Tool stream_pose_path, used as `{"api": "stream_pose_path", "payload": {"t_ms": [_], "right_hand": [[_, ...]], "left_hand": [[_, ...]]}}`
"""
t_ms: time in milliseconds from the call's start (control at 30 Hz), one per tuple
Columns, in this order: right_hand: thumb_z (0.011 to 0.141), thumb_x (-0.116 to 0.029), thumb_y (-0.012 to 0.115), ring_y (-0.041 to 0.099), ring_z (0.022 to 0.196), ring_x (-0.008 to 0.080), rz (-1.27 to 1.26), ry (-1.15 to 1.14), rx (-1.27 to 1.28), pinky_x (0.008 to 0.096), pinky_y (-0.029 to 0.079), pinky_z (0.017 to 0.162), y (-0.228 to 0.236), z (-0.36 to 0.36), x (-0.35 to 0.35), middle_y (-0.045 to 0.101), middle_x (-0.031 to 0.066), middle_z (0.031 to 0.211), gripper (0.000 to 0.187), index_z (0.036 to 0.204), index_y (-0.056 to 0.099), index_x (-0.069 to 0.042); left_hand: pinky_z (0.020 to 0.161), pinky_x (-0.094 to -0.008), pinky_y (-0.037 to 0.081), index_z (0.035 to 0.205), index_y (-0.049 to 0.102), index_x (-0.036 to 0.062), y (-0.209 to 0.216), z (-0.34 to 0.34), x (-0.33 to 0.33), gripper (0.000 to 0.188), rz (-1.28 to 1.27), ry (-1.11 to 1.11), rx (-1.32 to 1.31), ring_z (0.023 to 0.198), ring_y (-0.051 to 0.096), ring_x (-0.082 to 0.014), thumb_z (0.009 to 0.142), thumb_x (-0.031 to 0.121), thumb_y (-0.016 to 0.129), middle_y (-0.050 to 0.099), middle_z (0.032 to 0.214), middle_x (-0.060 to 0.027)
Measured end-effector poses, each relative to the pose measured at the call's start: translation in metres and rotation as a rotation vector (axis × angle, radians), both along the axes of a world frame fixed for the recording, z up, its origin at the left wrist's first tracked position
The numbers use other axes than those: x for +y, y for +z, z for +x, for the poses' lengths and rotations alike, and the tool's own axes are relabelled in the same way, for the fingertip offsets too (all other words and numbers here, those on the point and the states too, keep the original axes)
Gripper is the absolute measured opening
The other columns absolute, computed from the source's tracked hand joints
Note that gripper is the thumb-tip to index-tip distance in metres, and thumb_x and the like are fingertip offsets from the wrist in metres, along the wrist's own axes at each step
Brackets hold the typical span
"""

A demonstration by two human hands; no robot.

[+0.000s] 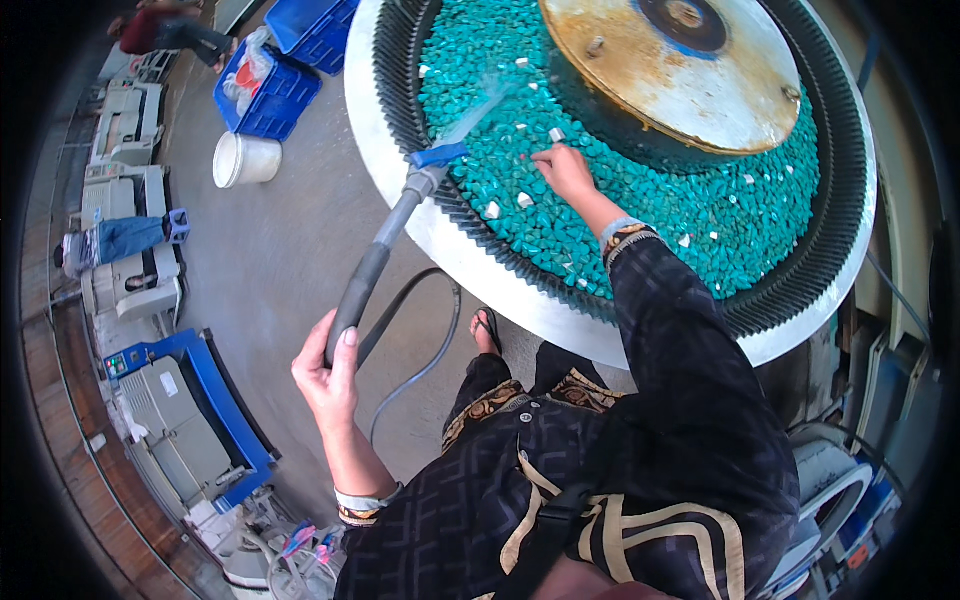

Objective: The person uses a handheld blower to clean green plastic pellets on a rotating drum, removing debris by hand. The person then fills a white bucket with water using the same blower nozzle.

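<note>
My left hand [335, 370] is wrapped round the grey handle of a water hose [368, 275] with a blue valve lever [438, 155] near its tip. Water sprays from that tip onto a bed of small turquoise stones [640, 215] in a large round tumbling bowl [400, 190], which has a ribbed black lining and a pale rim. Over the stones, my right hand [567, 172] has its fingers drawn together; whatever is between them, if anything, is too small to make out. A white chunk [556, 134] shows just beyond its knuckles. Other white chunks [525, 200] lie scattered among the stones.
A rusty round lid [690, 80] tops the bowl's centre. Blue crates [268, 100] and a white bucket [246, 160] stand on the floor to the left. Machines [175, 420] line the left side, where another person [125, 240] is. The hose loops down beside my foot [485, 330].
</note>
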State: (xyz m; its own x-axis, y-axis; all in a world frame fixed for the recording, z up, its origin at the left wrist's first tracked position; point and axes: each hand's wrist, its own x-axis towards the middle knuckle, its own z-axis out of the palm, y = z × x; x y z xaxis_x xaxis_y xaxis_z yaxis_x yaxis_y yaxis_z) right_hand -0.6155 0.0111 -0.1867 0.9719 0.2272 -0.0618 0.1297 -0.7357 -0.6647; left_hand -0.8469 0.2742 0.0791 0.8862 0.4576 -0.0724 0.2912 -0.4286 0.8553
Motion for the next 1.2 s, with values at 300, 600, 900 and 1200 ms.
{"api": "stream_pose_path", "payload": {"t_ms": [300, 600, 900, 1200], "right_hand": [[0.074, -0.008, 0.052, 0.064, 0.075, 0.0267, -0.509, 0.175, -0.215, 0.0382, 0.052, 0.063, -0.005, 0.027, 0.050, 0.064, 0.0141, 0.081, 0.014, 0.069, 0.063, -0.003], [0.074, -0.019, 0.063, 0.062, 0.073, 0.0277, 0.006, -0.092, 0.005, 0.0369, 0.049, 0.065, -0.005, 0.028, 0.007, 0.065, 0.0130, 0.079, 0.012, 0.079, 0.067, -0.009], [0.082, -0.009, 0.057, 0.061, 0.066, 0.0133, 0.794, -0.607, 0.611, 0.0233, 0.051, 0.057, 0.151, -0.121, -0.233, 0.063, 0.0133, 0.090, 0.013, 0.089, 0.053, 0.001], [0.082, -0.004, 0.056, 0.062, 0.070, 0.0135, 1.069, -1.106, 0.060, 0.0246, 0.052, 0.063, 0.190, -0.321, -0.365, 0.063, 0.0122, 0.085, 0.004, 0.085, 0.054, -0.002]], "left_hand": [[0.061, -0.0192, 0.041, 0.101, 0.061, -0.0036, -0.004, -0.011, 0.009, 0.027, 0.036, 0.058, -0.039, 0.065, 0.051, -0.0060, 0.076, 0.007, 0.065, 0.060, 0.075, -0.0014], [0.056, -0.0183, 0.037, 0.103, 0.059, -0.0046, -0.001, -0.020, 0.022, 0.027, 0.043, -0.018, -0.037, 0.061, 0.047, -0.0052, 0.078, 0.005, 0.062, 0.057, 0.073, -0.0015], [0.065, -0.0208, 0.043, 0.100, 0.061, -0.0049, -0.002, -0.008, 0.001, 0.026, -0.009, -0.190, -0.016, 0.069, 0.054, -0.0086, 0.076, 0.004, 0.064, 0.062, 0.079, -0.0057], [0.059, -0.0181, 0.038, 0.101, 0.060, -0.0051, -0.012, 0.015, -0.017, 0.024, -0.046, -0.361, 0.005, 0.065, 0.047, -0.0053, 0.080, 0.006, 0.062, 0.058, 0.076, -0.0005]]}}
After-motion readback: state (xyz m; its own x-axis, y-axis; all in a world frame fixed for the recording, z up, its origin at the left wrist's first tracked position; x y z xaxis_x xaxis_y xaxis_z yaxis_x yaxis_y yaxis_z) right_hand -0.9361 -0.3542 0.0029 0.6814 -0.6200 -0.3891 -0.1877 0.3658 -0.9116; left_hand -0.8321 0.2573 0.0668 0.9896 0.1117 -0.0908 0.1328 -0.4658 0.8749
